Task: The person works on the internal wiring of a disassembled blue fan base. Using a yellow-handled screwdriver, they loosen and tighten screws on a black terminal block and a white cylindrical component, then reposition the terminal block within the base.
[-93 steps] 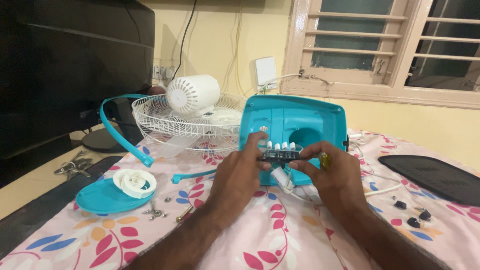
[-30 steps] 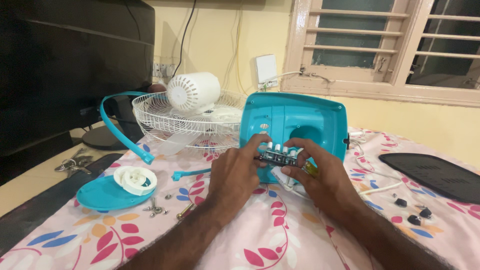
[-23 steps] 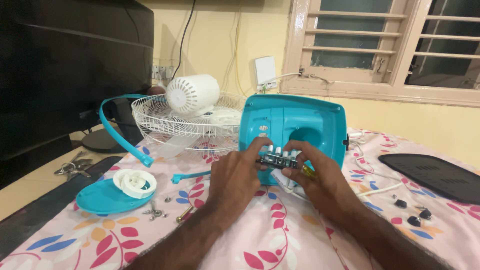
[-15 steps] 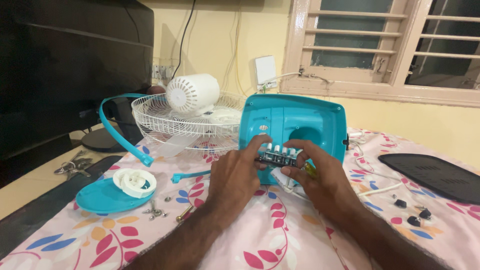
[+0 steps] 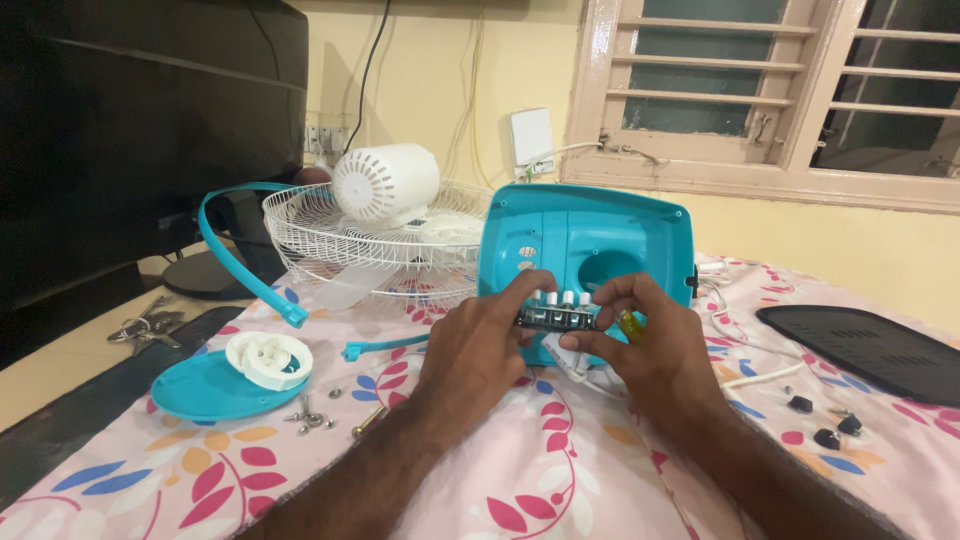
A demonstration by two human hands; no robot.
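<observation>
Teal fan base (image 5: pixel 600 235) just behind my switch board (image 5: pixel 556 318); long axis crosswise; left hand (image 5: pixel 480 345) and right hand (image 5: pixel 650 345) pinch its ends.

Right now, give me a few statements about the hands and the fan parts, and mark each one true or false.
1. Both the left hand and the right hand grip the small switch board with white buttons. True.
2. The teal housing lies flat behind the monitor. False: it stands upright just behind the hands.
3. Loose screws lie beside the teal disc. True.
4. The white wire guard is to the right of the housing. False: it is to its left.
</observation>
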